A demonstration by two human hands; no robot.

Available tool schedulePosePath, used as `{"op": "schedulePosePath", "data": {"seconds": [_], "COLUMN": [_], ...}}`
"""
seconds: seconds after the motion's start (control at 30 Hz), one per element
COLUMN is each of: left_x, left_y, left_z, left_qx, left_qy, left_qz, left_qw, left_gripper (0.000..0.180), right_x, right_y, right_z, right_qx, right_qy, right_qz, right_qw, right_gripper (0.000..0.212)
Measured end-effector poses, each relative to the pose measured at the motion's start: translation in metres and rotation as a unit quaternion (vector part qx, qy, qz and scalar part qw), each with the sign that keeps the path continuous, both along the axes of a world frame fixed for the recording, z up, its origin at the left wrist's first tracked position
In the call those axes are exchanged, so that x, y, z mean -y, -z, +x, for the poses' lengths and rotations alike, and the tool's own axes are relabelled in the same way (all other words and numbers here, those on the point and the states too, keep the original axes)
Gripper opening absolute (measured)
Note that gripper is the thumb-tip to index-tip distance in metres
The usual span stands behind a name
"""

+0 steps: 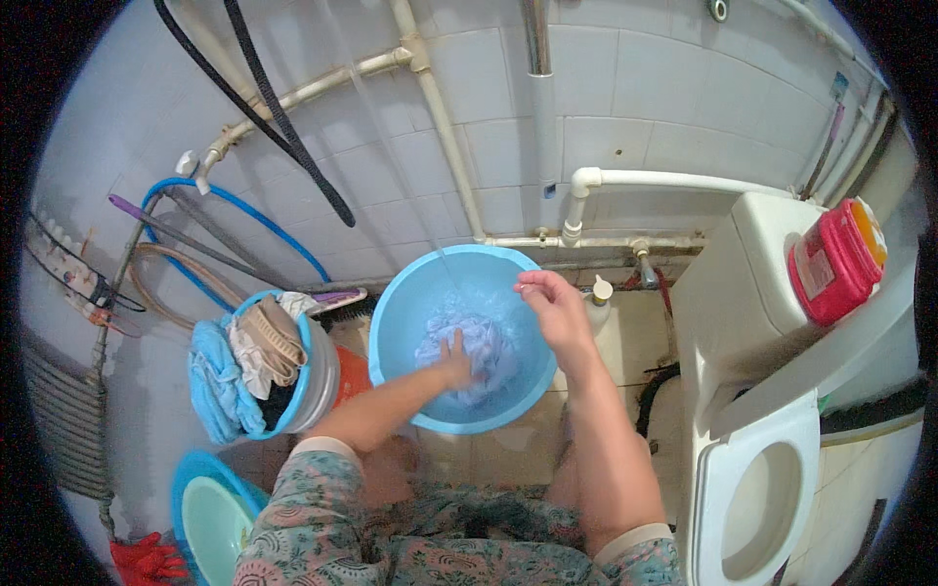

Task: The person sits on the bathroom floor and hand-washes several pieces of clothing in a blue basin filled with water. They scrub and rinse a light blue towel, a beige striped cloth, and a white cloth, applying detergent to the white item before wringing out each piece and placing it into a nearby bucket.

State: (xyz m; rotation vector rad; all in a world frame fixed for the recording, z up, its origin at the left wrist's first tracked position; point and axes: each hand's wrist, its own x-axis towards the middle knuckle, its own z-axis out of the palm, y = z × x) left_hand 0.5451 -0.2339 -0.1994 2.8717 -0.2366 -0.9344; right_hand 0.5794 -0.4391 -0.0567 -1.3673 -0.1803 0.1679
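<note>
A round light-blue basin (401,283) stands on the floor in front of me, with water and a bunched lavender cloth (489,342) in it. My left hand (451,365) reaches over the near left rim and lies on the wet cloth, fingers stretched out and a little blurred. Above the right rim, apart from the cloth, I hold up my right hand (555,311) with fingers curled and tips together; whatever is between them, if anything, cannot be made out. A thin stream of water (415,200) falls into the basin from above.
At left, a bucket (318,391) is heaped with clothes (220,371); nested basins (186,488) and red gloves (147,559) sit below. A toilet (708,469) stands right, a red container (831,269) on its tank. A white bottle (600,298) stands behind the basin. Pipes (440,127) line the wall.
</note>
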Motion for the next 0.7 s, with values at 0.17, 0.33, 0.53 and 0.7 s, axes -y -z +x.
{"op": "schedulePosePath", "data": {"seconds": [0.17,0.33,0.53,0.7], "left_x": [0.042,0.003,0.025,-0.017], "left_y": [-0.011,0.031,0.003,-0.039], "left_z": [-0.01,0.023,-0.016,-0.025], "left_qx": [0.006,0.109,0.034,-0.009], "left_qy": [0.161,0.064,0.141,-0.032], "left_qz": [0.088,0.012,0.092,-0.085], "left_qw": [0.983,0.992,0.985,0.996], "left_gripper": [0.074,0.075,0.069,0.049], "right_x": [-0.001,-0.007,-0.008,-0.015], "right_y": [-0.016,-0.005,-0.002,0.027], "right_z": [-0.003,-0.005,-0.005,0.006], "right_qx": [-0.017,0.04,0.02,0.01], "right_qy": [-0.012,-0.016,-0.021,-0.028], "right_qz": [-0.031,-0.063,-0.085,-0.088], "right_qw": [0.999,0.997,0.996,0.996], "right_gripper": [0.02,0.021,0.02,0.022]}}
